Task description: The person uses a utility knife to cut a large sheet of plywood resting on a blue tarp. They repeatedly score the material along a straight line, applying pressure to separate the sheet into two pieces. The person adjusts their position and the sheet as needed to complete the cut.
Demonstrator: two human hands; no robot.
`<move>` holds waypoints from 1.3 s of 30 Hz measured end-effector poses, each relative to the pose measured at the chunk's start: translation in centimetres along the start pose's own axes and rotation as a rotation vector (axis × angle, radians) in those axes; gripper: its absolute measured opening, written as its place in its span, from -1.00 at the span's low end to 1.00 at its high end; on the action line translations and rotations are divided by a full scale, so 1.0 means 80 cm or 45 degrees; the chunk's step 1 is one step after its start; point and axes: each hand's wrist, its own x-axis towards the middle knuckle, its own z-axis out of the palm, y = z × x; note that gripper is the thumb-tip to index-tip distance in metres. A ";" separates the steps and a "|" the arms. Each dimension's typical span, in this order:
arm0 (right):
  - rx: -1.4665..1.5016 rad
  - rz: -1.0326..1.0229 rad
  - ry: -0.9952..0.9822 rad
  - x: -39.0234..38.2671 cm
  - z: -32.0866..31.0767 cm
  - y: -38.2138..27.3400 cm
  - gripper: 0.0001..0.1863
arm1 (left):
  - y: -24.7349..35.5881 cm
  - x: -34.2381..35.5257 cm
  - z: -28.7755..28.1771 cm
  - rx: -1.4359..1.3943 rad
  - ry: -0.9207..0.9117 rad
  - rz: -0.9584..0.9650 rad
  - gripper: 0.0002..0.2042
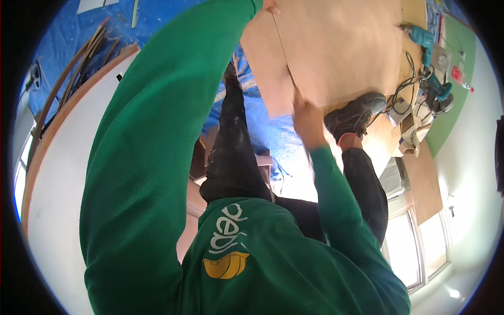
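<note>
My right hand (310, 123) is closed around the handle end of a handsaw, whose thin dark blade (292, 80) shows edge-on. The blade meets a broad brown plywood sheet (341, 52), in line with a narrow dark cut that runs on toward the far edge. Close to the far end of that cut, my left hand (271, 7) rests on the sheet with a finger stretched out; most of it lies beyond the picture's top. My right shoe (357, 113) is on the sheet's near right part. The right hand is slightly blurred.
A teal power drill (421, 41) and a teal grinder (438, 86) with black cables lie at the right, near a plastic bottle (459, 77). Blue tarp (58, 44) covers the floor. Wood strips (79, 68) lean at the left behind a white panel (73, 152).
</note>
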 end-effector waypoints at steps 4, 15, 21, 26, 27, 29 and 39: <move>0.019 0.043 -0.069 0.082 0.005 -0.021 -0.60 | -0.024 -0.026 -0.003 -0.034 -0.001 -0.071 0.35; 0.129 0.102 -0.189 -0.086 -0.087 -0.028 -0.69 | -0.036 -0.025 0.006 -0.067 0.003 -0.111 0.37; 0.164 0.228 -0.091 0.070 0.001 -0.019 -0.66 | -0.016 -0.023 -0.007 -0.051 -0.025 -0.060 0.36; 0.092 0.025 -0.191 -0.080 -0.107 -0.030 -0.68 | -0.039 -0.019 0.015 -0.028 0.034 -0.101 0.37; 0.118 0.091 -0.280 -0.104 -0.135 -0.038 -0.67 | -0.041 -0.025 0.018 -0.037 0.011 -0.105 0.37; 0.270 0.335 -0.356 -0.131 -0.140 -0.038 -0.67 | -0.037 -0.027 0.002 -0.045 -0.002 -0.105 0.37; 0.058 -0.016 -0.140 0.062 -0.015 -0.018 -0.61 | -0.019 -0.024 0.000 -0.013 -0.013 -0.068 0.36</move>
